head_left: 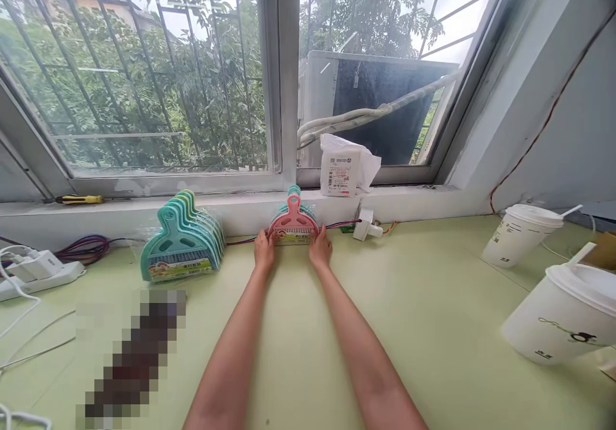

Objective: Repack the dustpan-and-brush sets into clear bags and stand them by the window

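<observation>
A small stack of mini dustpan-and-brush sets, pink one in front (293, 223), stands upright against the window ledge at the far middle of the pale green table (409, 314). My left hand (264, 249) presses its left side and my right hand (320, 249) its right side, both arms stretched forward. A larger stack of teal and green sets (181, 240) leans in clear wrap to the left, apart from my hands.
A white labelled packet (345, 167) sits on the ledge, a white plug adapter (366, 224) below it. Two lidded paper cups (522, 234) (565, 314) lie tilted at right. Power strip (36, 273), cables and a yellow screwdriver (79, 199) at left. A blurred patch lies front left.
</observation>
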A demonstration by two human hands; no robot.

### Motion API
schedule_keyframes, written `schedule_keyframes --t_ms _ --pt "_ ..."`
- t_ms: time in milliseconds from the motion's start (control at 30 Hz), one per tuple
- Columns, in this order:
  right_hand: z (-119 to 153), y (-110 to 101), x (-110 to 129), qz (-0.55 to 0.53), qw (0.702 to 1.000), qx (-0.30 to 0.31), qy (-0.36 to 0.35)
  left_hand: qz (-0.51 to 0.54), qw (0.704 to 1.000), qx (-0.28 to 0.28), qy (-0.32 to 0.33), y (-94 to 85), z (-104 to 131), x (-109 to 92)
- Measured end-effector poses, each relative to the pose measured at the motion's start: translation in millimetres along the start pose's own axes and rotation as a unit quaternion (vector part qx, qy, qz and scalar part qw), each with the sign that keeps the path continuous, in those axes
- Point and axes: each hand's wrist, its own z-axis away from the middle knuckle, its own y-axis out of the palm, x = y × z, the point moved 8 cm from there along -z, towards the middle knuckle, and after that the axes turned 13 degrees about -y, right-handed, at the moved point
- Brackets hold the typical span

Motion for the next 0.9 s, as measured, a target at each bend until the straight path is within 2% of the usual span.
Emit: schedule_keyframes --t_ms 233,600,800,900 --pt "-1 -2 -4 -0.041 0.999 -0.029 0.020 0.000 0.997 -0.082 -0.005 -21.3 6 -6" --pt "-3 1 -5 -0.065 0.997 -0.007 0.044 0.030 0.995 -0.095 0.009 -27.0 6 -9" --pt "-5 5 -10 -0.064 0.997 -0.014 0.044 0.033 0.996 -0.087 0.000 -23.8 6 -8" --pt "-4 5 -15 -0.067 0.997 -0.027 0.037 0.021 0.995 -0.101 -0.002 -26.3 11 -9"
